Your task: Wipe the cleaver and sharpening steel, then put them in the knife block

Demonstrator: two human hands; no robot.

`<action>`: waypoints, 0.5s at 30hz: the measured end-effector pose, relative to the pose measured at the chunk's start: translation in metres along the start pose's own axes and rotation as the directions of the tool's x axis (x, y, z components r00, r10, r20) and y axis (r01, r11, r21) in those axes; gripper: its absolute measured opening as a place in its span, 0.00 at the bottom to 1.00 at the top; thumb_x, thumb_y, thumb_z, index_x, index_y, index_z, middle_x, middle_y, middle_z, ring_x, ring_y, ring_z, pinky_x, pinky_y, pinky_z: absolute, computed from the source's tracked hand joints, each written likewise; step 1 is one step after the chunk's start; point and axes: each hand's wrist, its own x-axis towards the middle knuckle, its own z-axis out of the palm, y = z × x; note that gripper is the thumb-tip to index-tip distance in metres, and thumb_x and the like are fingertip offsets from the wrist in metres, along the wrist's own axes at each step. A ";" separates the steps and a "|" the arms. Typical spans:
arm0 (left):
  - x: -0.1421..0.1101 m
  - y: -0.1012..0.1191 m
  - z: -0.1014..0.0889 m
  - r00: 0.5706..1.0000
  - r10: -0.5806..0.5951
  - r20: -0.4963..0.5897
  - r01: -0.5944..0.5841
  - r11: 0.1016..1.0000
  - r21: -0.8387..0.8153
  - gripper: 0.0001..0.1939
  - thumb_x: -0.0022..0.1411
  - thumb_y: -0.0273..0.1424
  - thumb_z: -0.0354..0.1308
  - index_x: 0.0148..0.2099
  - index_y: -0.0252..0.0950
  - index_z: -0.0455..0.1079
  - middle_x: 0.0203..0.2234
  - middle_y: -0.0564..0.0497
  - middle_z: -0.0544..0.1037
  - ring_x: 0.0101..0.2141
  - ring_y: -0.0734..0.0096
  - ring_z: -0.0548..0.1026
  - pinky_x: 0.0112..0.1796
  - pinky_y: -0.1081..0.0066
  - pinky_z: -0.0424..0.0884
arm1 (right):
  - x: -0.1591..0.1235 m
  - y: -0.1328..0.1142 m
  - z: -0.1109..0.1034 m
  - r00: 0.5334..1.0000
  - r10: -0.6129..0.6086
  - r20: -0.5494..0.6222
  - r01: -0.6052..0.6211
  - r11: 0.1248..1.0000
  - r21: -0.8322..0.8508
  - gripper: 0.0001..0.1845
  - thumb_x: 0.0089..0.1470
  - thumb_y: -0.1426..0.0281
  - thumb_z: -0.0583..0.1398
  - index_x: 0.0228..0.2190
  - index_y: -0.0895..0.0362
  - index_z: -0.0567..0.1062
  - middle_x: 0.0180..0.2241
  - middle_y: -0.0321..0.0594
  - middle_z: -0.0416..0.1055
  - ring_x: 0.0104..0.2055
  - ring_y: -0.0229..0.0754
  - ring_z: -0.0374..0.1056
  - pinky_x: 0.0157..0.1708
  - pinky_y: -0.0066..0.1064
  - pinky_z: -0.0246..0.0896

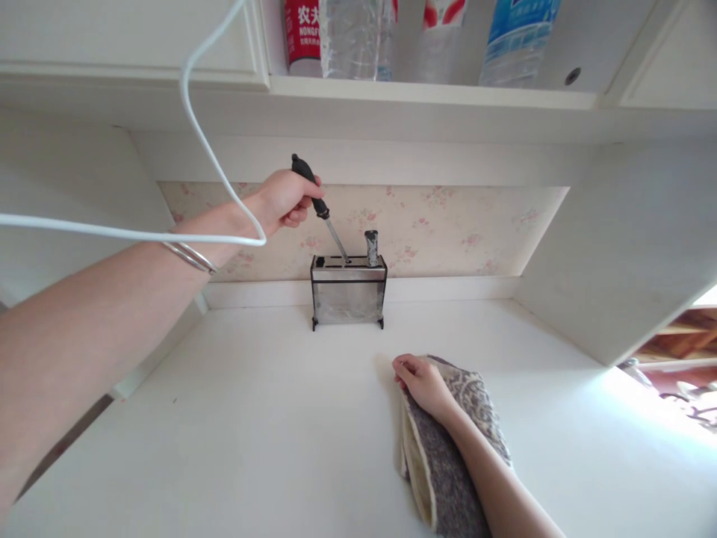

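Observation:
My left hand (285,200) is closed round the black handle of a sharpening steel (337,237). Its thin metal rod slants down, the tip at a small hole in the top of a knife block (348,299). The block has metal and clear-looking sides with black edges and stands upright against the back wall. Beside the rod, a knife with a worn grey-black handle (372,248) sticks up from the block's right end. Lower right, my right hand (424,385) lies with curled fingers on a folded grey-and-cream patterned towel (448,471), gripping its upper edge.
A white counter (269,418) spreads under everything, with white panels on both sides. Overhead, a shelf (437,91) bears several plastic bottles (352,37). A white cable (205,138) hangs across the left, in front of my left forearm. Floral wallpaper (464,232) covers the back.

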 end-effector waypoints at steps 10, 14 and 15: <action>0.079 -0.020 0.027 0.949 0.283 -0.135 -0.198 0.875 0.441 0.10 0.62 0.35 0.53 0.35 0.31 0.64 0.21 0.52 0.64 0.22 0.76 0.65 0.26 0.72 0.57 | -0.001 -0.003 -0.002 1.000 0.008 0.016 -0.008 0.999 -0.042 0.14 0.55 0.60 0.52 0.30 0.52 0.74 0.23 0.34 0.73 0.26 0.40 0.68 0.29 0.30 0.58; 0.100 -0.049 0.041 0.959 0.265 -0.104 -0.147 0.774 0.616 0.16 0.55 0.39 0.60 0.33 0.29 0.68 0.24 0.47 0.70 0.28 0.70 0.71 0.29 0.71 0.61 | -0.002 -0.004 -0.002 1.000 -0.003 0.023 0.004 0.998 -0.061 0.15 0.56 0.60 0.52 0.31 0.53 0.74 0.24 0.34 0.73 0.26 0.40 0.68 0.30 0.29 0.58; 0.101 -0.061 0.045 0.964 0.251 -0.093 -0.131 0.746 0.653 0.16 0.51 0.39 0.63 0.32 0.29 0.69 0.25 0.45 0.72 0.30 0.66 0.72 0.30 0.70 0.62 | -0.002 -0.004 -0.003 1.000 -0.005 0.021 0.006 0.998 -0.067 0.15 0.56 0.60 0.52 0.31 0.53 0.74 0.24 0.35 0.73 0.26 0.40 0.68 0.30 0.29 0.58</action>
